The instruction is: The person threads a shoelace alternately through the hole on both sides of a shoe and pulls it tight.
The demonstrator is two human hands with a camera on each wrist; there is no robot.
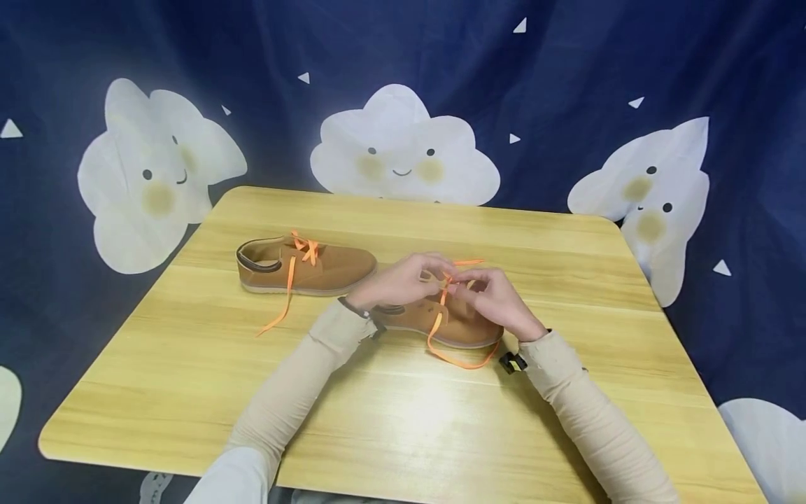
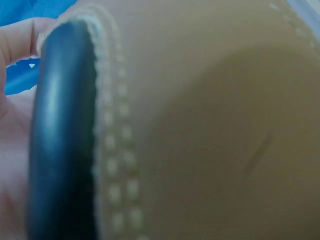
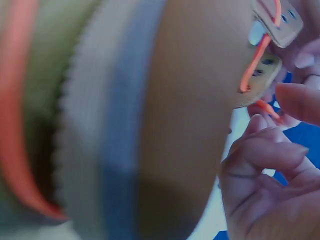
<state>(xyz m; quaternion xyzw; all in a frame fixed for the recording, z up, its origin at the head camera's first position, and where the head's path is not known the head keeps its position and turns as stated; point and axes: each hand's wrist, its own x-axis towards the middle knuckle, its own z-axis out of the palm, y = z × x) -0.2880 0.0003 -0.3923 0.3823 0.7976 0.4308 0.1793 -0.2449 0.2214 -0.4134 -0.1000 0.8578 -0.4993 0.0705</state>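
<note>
A brown shoe (image 1: 466, 325) with an orange shoelace (image 1: 443, 297) lies on the table, toe to the right. My left hand (image 1: 409, 280) reaches over its opening and pinches the lace near the eyelets. From the toe side my right hand (image 1: 497, 297) pinches the lace too, its fingertips close against the left ones. One lace end hangs in a loop down the near side. In the right wrist view the lace (image 3: 257, 60) runs through the eyelet flaps (image 3: 262, 75) to the fingers. The left wrist view shows the dark padded collar (image 2: 62, 130) close up.
A matching brown shoe (image 1: 334, 269) stands to the left, its orange lace (image 1: 290, 290) trailing onto the wooden table (image 1: 208, 392). Behind the table hangs a dark blue curtain (image 1: 403, 42) with white clouds.
</note>
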